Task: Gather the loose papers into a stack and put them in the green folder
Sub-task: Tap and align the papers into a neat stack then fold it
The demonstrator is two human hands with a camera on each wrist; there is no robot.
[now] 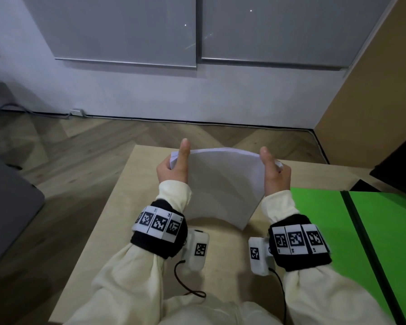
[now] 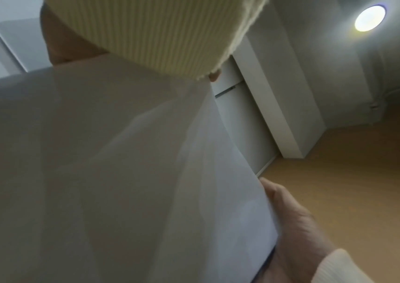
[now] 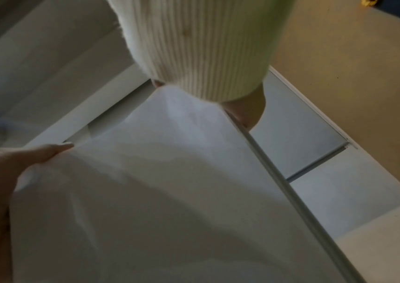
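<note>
Papers, a sheaf of plain white sheets (image 1: 223,184), held up on edge above the pale wooden table (image 1: 136,207), bottom edge lowest near the table top, though contact not certain. Gripped at both upper corners: left hand (image 1: 172,168) with thumb laid upward along the near face and fingers curled behind, right hand (image 1: 276,173) likewise, thumb on the near face and fingers wrapped round the far side. Top of the sheaf bowed in a slight arch between the two grips. From the left wrist view, only the white sheet filling the frame, with the other hand's fingers at its far edge; from the right wrist view, much the same, edges of the sheets showing as a thin line.

Bright green folder (image 1: 361,231) lying open and flat on the table, just to the right of the right wrist, dark spine running down its middle.

Step in hand, judging by the upright hold: squaring the gathered sheets into one even stack. Gathering apparently done, no loose sheets visible on the table. Next move: level the edges, keep both grips firm, swing the stack right and lay it flat on the open folder, then close the cover. Risk of sheets fanning out if either grip loosens.
</note>
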